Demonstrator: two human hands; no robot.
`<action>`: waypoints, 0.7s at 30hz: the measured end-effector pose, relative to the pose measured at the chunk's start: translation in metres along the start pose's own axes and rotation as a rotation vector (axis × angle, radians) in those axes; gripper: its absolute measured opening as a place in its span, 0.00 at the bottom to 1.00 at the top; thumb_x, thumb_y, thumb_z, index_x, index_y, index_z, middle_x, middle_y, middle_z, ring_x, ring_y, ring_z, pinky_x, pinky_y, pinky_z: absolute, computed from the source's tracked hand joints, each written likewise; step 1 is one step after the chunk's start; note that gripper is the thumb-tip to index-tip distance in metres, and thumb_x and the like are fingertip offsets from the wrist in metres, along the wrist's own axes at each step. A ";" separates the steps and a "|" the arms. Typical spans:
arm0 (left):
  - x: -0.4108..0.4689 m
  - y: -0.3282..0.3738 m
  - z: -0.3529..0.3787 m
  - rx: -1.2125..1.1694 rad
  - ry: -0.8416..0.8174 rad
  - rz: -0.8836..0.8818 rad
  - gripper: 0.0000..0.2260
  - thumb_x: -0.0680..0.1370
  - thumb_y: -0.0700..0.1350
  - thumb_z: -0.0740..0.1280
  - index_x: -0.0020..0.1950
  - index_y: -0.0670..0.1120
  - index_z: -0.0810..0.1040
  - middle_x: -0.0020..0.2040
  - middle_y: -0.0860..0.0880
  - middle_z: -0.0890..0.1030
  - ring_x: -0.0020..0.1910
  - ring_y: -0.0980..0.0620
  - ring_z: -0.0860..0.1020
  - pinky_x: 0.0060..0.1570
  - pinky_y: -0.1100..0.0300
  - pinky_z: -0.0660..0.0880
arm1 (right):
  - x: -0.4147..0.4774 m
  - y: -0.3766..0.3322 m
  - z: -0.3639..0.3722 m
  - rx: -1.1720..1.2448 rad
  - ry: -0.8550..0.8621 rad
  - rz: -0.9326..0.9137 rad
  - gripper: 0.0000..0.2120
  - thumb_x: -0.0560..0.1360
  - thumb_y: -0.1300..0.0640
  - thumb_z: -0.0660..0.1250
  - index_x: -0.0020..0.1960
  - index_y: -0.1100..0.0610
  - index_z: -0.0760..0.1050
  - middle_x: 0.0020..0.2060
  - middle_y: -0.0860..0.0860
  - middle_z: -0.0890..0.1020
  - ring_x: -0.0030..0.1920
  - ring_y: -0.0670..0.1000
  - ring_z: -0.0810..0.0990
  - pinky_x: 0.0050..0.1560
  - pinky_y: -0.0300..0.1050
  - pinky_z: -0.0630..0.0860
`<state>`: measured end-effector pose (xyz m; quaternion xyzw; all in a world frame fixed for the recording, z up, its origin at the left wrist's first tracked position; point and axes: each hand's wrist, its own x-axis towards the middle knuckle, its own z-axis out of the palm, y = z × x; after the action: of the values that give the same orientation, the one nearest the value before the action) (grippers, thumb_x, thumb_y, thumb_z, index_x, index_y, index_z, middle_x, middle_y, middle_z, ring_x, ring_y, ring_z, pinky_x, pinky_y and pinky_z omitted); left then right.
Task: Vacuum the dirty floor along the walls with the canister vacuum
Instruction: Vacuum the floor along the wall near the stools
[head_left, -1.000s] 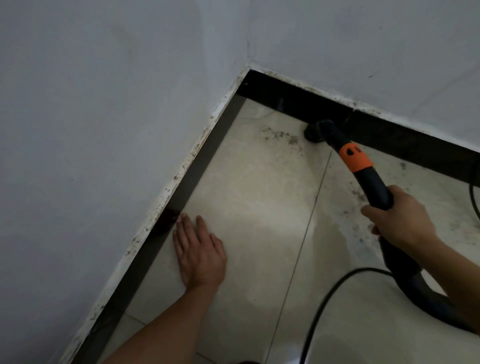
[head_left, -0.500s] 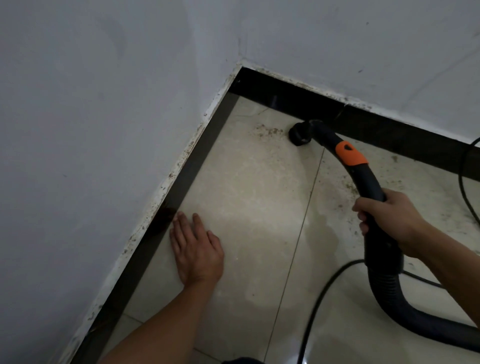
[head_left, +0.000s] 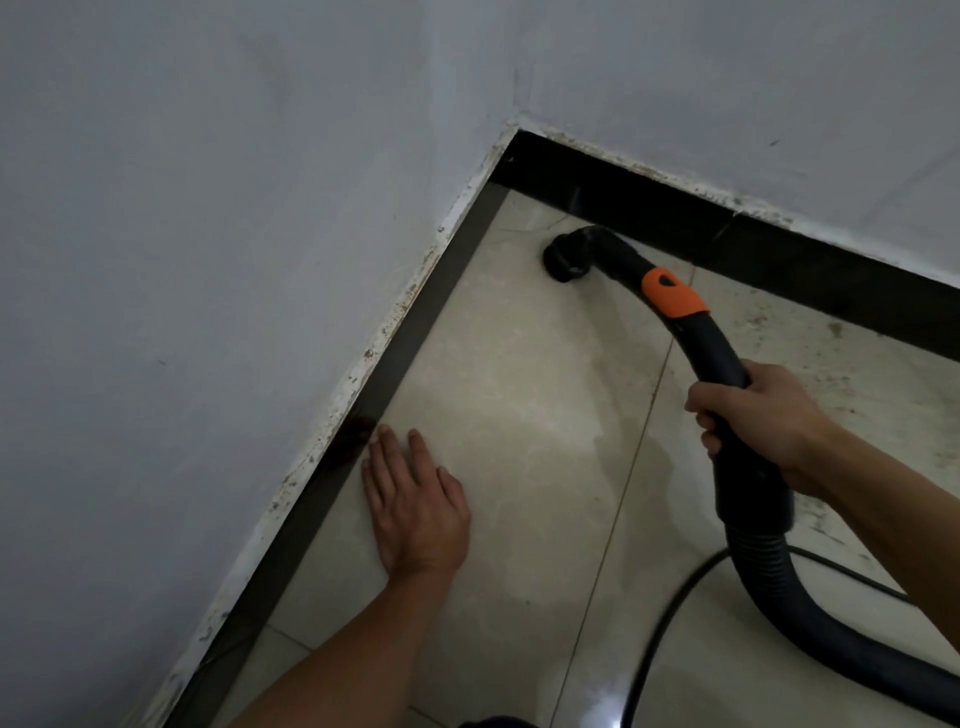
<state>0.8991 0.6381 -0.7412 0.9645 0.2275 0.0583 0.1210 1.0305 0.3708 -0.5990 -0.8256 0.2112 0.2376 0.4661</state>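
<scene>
Black nozzle (head_left: 563, 260) sat by the corner (head_left: 514, 156); right hand (head_left: 758, 415) squeezed the handle (head_left: 711, 353); left hand (head_left: 415, 504) lay flat, fingers (head_left: 385, 449) straight, on the floor (head_left: 519, 389). Sliding slowly beside the wall (head_left: 208, 208) looked best.

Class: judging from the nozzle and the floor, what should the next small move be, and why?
Probably the right hand, gripping the pipe, slides the nozzle left into the corner: it sits by the back skirting, just short of it. Specks on the right tile can wait.
</scene>
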 end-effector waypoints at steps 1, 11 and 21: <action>0.000 0.000 0.000 -0.001 -0.002 -0.003 0.24 0.77 0.47 0.54 0.69 0.37 0.71 0.71 0.32 0.66 0.71 0.35 0.64 0.71 0.42 0.60 | 0.003 -0.004 0.003 -0.029 -0.008 -0.013 0.09 0.72 0.63 0.72 0.50 0.60 0.75 0.27 0.54 0.78 0.23 0.50 0.77 0.26 0.43 0.77; -0.002 -0.001 0.004 -0.006 0.001 0.005 0.23 0.78 0.46 0.54 0.69 0.37 0.71 0.72 0.33 0.65 0.72 0.36 0.64 0.72 0.43 0.59 | 0.039 -0.039 0.032 -0.078 0.048 -0.107 0.09 0.72 0.62 0.72 0.49 0.56 0.74 0.31 0.56 0.79 0.21 0.48 0.76 0.21 0.39 0.73; 0.004 -0.011 0.006 0.043 -0.017 -0.006 0.23 0.77 0.46 0.55 0.70 0.38 0.71 0.73 0.34 0.65 0.72 0.37 0.63 0.72 0.44 0.58 | 0.048 -0.054 0.032 -0.098 -0.053 -0.076 0.09 0.71 0.62 0.72 0.49 0.58 0.75 0.28 0.54 0.79 0.22 0.49 0.77 0.23 0.41 0.75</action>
<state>0.8986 0.6481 -0.7497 0.9667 0.2304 0.0449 0.1024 1.0932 0.4183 -0.6062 -0.8482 0.1553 0.2515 0.4395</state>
